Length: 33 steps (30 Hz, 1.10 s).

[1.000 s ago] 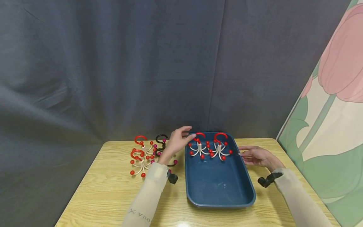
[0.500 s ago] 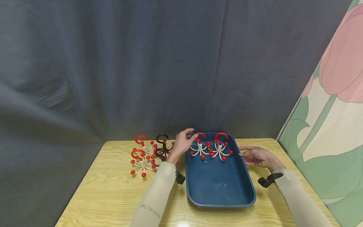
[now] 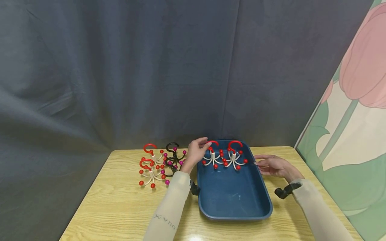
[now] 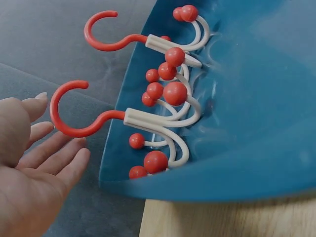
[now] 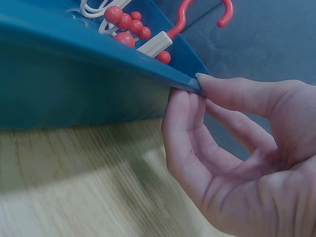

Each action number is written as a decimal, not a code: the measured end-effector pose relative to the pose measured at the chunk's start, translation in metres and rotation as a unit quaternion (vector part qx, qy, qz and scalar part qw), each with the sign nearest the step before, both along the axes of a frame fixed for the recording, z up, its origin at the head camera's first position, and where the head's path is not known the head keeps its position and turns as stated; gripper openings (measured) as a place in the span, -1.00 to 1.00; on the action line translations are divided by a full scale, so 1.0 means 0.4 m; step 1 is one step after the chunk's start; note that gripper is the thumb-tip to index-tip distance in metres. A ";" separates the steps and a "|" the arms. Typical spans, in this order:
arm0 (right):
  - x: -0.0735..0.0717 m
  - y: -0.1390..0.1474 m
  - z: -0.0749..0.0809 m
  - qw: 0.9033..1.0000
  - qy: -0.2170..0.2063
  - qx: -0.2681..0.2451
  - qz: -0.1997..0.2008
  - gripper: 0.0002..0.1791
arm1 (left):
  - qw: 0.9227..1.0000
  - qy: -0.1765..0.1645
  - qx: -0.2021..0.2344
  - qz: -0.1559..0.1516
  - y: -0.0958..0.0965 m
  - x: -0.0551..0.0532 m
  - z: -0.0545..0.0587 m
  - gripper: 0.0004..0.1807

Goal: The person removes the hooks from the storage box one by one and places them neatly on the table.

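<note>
Two hanging hooks stand side by side at the far end of a blue tray. Each has a red curved top and white arms tipped with red balls: a left hook and a right hook. My left hand is over the tray's far left corner, beside the left hook's red curve. In the left wrist view its fingers lie loosely extended around that curve, holding nothing; whether they touch it I cannot tell. My right hand pinches the tray's right rim between thumb and fingers.
On the wooden table, left of the tray, lie two more red-and-white hooks and black hooks with magenta balls, partly overlapping. A grey curtain hangs behind the table. A flower-patterned panel borders the right side.
My left hand and forearm have shifted slightly right, uncovering more of the black hooks. My right hand stays at the tray rim, and the hooks in the tray look unmoved.
</note>
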State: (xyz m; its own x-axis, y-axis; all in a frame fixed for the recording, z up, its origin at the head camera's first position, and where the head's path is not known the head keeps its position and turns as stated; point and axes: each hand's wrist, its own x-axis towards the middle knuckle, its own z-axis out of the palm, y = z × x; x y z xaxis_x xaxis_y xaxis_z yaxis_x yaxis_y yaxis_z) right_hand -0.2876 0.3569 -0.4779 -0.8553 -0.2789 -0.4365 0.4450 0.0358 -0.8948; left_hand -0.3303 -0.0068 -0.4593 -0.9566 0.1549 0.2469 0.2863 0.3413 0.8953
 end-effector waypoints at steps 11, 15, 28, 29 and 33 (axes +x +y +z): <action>0.003 0.000 0.004 1.000 -0.002 -0.005 -0.002 -0.53 | 1.000 0.001 0.004 0.012 0.004 -0.005 0.001 -0.60; 0.004 -0.002 0.006 1.000 -0.002 -0.002 -0.007 -0.52 | 1.000 -0.007 0.004 0.014 0.004 -0.004 -0.003 -0.61; 0.003 -0.003 0.009 1.000 -0.003 0.000 -0.011 -0.49 | 0.999 -0.025 -0.009 0.020 0.006 -0.002 -0.014 -0.67; 0.003 -0.003 0.008 1.000 -0.003 0.000 -0.010 -0.50 | 0.999 -0.024 -0.010 0.019 0.007 -0.003 -0.016 -0.68; 0.004 -0.003 0.005 1.000 -0.004 -0.002 -0.010 -0.56 | 1.000 -0.023 -0.001 0.010 0.013 0.000 -0.020 -0.71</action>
State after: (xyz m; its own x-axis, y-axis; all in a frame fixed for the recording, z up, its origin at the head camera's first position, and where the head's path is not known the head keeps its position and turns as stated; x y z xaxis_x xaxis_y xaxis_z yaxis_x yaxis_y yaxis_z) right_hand -0.2861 0.3556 -0.4758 -0.8570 -0.2640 -0.4426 0.4530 0.0237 -0.8912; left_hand -0.3302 -0.0018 -0.4674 -0.9700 0.1359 0.2018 0.2374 0.3484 0.9068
